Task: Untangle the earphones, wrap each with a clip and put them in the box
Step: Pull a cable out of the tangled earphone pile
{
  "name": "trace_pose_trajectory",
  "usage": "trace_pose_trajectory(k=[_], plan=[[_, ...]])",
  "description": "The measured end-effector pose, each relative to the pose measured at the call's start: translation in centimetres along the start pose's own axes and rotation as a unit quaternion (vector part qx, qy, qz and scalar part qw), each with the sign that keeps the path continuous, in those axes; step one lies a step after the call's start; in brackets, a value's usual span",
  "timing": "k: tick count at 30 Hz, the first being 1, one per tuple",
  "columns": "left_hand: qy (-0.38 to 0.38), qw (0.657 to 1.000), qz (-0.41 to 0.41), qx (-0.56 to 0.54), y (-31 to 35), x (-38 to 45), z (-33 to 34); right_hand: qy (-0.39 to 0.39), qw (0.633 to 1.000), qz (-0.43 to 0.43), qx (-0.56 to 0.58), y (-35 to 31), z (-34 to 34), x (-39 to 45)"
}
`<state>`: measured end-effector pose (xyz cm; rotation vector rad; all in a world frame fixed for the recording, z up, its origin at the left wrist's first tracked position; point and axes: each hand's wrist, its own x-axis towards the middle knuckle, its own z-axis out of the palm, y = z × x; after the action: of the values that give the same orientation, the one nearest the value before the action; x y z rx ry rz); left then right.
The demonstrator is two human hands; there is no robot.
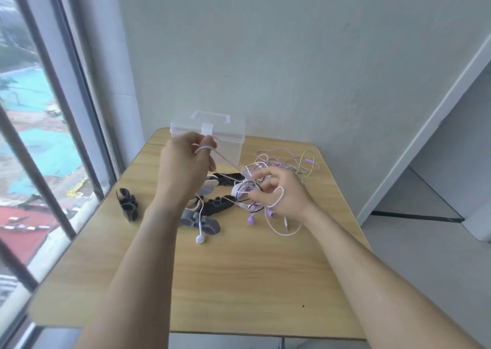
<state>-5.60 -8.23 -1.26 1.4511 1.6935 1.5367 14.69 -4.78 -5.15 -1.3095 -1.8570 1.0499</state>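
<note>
My left hand (pixel 186 160) is raised over the desk (pixel 239 282) with its fingers curled round the white earphone cord (pixel 228 164), which runs taut and slanting down to my right hand (pixel 276 194). There my fingers pinch the knot of cords (pixel 247 189), where white, pink, purple and dark strands cross. One white earbud (pixel 200 239) hangs loose near the grey clip (pixel 202 222).

To do this well, I think I should keep only light tension on the white cord; a hard pull would likely tighten the knot. Better to hold the knot slack with my right fingers, find where white passes under the others, and feed the free earbud end back through. The purple and green loops (pixel 292 163) lie far right, still tangled. The black clips (pixel 128 202) wait to the left, and the clear box (pixel 210 133) stands closed at the far edge, with no earphone visible inside it.
</note>
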Motion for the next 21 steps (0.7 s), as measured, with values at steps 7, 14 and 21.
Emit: trace_pose_trajectory(k=[7,14,21], plan=[[0.070,0.995,-0.068,-0.011,-1.2,0.9,-0.9,-0.046,0.992,0.094,-0.076,3.7,-4.7,-0.8],[0.004,0.967,-0.198,-0.158,-1.2,1.2,-1.4,-0.070,0.992,0.099,0.047,6.2,-6.8,-2.8],[-0.172,0.905,-0.187,-0.340,2.6,-0.3,-0.2,0.044,0.995,-0.091,0.016,2.1,-2.1,-2.9]])
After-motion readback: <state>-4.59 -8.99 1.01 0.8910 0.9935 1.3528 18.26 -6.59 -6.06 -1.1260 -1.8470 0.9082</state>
